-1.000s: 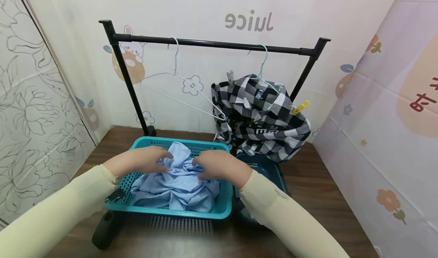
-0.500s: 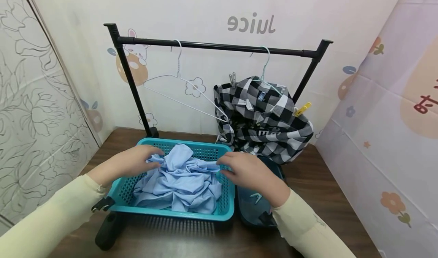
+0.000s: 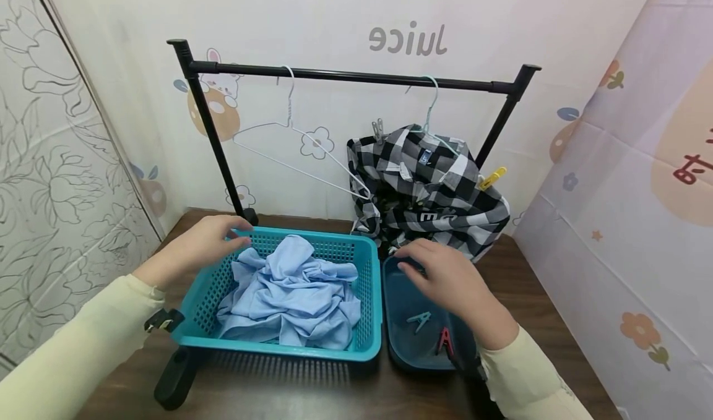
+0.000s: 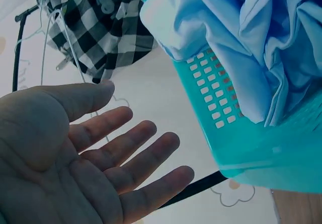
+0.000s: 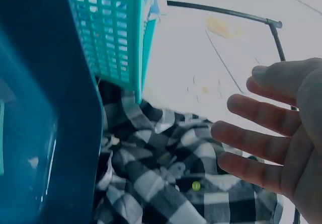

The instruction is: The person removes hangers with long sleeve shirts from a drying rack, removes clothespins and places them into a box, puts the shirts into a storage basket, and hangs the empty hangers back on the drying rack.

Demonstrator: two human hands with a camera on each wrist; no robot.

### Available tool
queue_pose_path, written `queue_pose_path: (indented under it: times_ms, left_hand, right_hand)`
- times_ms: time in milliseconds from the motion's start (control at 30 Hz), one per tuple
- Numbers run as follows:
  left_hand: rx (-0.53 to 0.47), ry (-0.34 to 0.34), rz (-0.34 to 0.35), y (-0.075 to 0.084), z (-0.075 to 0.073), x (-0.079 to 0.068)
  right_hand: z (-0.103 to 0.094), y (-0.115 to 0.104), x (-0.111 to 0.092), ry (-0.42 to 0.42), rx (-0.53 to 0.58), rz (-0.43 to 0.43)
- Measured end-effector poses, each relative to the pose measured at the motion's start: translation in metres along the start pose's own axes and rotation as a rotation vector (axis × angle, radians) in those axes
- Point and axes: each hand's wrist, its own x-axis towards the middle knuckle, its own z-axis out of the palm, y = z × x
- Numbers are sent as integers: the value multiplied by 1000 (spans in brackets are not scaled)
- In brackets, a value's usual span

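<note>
A light blue cloth garment [image 3: 295, 296] lies crumpled in the turquoise basket [image 3: 375, 321]. My left hand [image 3: 208, 247] hovers at the basket's back left corner, holding nothing; its fingers [image 4: 151, 143] are spread and relaxed in the left wrist view. Over the dark blue bin [image 3: 390, 339] to the right of the basket is my right hand [image 3: 445, 278], its palm bare in the right wrist view, where its fingers [image 5: 256, 143] reach out loosely. Inside that bin lie a light blue clothespin [image 3: 419, 320] and a red clothespin [image 3: 444, 341].
A black rack [image 3: 345, 75] stands behind the containers. From it hang a bare white wire hanger [image 3: 301, 129] and a black-and-white checked shirt [image 3: 429, 191] on a pale green hanger. A yellow clothespin [image 3: 492, 178] and a grey clothespin [image 3: 378, 129] clip the shirt.
Both hands have let go of the blue garment and drawn apart. The left moved left to the basket corner; the right moved right over the bin, uncovering its clothespins.
</note>
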Motion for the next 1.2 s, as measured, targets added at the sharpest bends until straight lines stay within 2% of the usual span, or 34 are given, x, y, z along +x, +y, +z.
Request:
queue_pose_path:
  times_ms: [233,433,700,967,1200]
  left_hand:
    - [-32,9,-54,-17,-14,9]
    - [-38,56,-88,-34,-28,18]
    - [-59,91,-149,-46,-47,31]
    - [-38,91,-178,-55,-60,49]
    - [-66,186,-238,-60,-75,62]
  right_hand:
    - [-13,15,-13,45,-23,111]
    - [-24,28,-21,75,-23,193]
    - [-37,46,-29,204,-43,252]
    - [-47,64,-39,229,-57,281]
    - [-58,83,-42,235,-40,371]
